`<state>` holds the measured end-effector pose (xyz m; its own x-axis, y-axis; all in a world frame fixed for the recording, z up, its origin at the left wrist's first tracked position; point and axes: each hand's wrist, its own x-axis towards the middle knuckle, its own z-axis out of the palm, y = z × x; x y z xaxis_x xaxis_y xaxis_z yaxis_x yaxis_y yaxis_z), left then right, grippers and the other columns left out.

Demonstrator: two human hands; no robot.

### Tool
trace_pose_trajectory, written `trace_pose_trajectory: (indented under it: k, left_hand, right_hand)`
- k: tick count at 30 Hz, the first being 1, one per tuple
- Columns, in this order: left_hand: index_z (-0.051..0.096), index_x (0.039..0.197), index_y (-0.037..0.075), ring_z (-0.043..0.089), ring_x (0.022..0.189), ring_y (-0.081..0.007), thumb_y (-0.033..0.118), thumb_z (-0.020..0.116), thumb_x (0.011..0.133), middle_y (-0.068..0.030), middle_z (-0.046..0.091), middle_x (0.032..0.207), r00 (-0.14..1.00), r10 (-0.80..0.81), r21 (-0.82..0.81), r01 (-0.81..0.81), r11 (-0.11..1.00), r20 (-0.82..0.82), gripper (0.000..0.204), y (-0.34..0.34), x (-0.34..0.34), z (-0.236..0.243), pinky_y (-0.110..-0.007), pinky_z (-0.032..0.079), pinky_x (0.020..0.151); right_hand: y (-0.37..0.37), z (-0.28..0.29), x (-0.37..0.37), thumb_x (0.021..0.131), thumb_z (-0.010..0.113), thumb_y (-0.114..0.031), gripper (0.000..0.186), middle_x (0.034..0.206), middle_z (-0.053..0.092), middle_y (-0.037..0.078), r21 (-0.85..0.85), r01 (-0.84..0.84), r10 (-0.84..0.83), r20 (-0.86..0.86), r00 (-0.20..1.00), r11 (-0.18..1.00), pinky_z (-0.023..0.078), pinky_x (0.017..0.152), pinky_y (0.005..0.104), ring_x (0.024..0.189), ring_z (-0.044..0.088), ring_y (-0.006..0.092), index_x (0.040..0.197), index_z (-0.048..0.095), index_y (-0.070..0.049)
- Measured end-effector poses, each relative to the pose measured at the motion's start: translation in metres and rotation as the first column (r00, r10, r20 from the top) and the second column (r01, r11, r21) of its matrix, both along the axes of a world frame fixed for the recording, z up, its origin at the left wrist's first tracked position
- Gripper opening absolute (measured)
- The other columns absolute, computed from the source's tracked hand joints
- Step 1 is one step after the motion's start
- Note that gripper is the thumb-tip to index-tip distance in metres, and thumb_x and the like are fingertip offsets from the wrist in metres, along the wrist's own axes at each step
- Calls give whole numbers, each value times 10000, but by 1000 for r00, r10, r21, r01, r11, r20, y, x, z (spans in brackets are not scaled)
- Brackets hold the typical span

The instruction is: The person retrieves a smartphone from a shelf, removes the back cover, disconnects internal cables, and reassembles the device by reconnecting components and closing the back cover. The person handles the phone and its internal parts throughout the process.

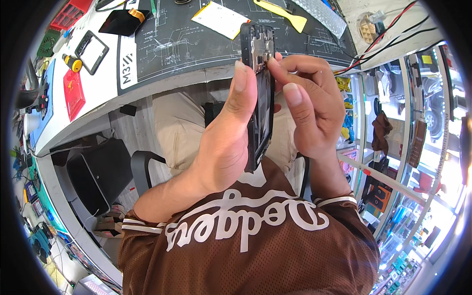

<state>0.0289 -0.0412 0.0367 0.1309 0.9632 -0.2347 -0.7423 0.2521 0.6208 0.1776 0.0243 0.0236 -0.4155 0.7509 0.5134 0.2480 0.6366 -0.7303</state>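
Observation:
My left hand (223,142) grips an opened phone (261,118) upright on its side, thumb along its left edge. Metal plates and small internal parts (259,44) show at the phone's top, with a dark, glossy section below. My right hand (317,110) has its curled fingers at the phone's upper right, the index fingertip pressed by the exposed parts and the thumb bent just right of the body. Whether those fingertips hold a small part is hidden.
A dark printed mat (172,54) on the white bench holds a yellow scraper (285,14), a paper packet (219,19), a phone frame (91,51), a yellow-handled tool (73,63) and a red tray (73,93). Cables (378,44) and glass display shelves (413,147) stand at the right.

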Motion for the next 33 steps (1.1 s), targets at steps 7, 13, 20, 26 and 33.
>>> trace_pose_trajectory:
  k: [7,13,20,26,33]
  left_hand:
    - [472,1487,56,500,1234,-112,660,375,1059,-4,550,1349,994,-17,21,14,1000,107,747,-2,-5,-10,-319,389,1083]
    - [487,1458,45,587,1215,-154,604,296,1094,-56,612,1326,990,53,21,-56,998,134,695,-2,-4,-10,-348,473,1052]
    - [450,1487,29,603,1261,-203,572,267,1108,-98,606,1376,980,6,91,-25,996,198,687,-4,-7,-9,-386,477,1100]
    - [471,1488,43,565,1213,-118,592,367,1084,-31,597,1312,988,14,62,-24,998,153,689,-4,-8,-2,-291,437,1070]
    - [472,1485,33,569,1226,-113,618,335,1083,-32,598,1337,982,-36,103,17,994,185,723,-3,-23,-16,-309,446,1077]
  right_hand:
    - [-2,-5,-8,980,677,-99,243,1149,688,127,-146,-14,-14,-191,981,989,497,907,291,1049,636,188,1184,763,3]
    - [-3,-8,-13,958,695,-67,208,1109,716,127,-122,40,-65,-202,977,992,508,920,308,1045,669,215,1142,775,-14]
    - [0,-4,-14,887,742,-28,223,1079,728,133,118,74,-68,-56,996,990,545,893,346,1019,697,268,1105,786,-39]
    - [4,3,-11,960,670,-35,209,1115,711,173,212,-18,1,81,997,977,539,914,362,1048,687,287,1141,753,30]
    - [10,6,-13,934,689,-64,232,1112,718,145,204,-75,53,109,993,976,516,918,359,1048,671,274,1143,762,6]
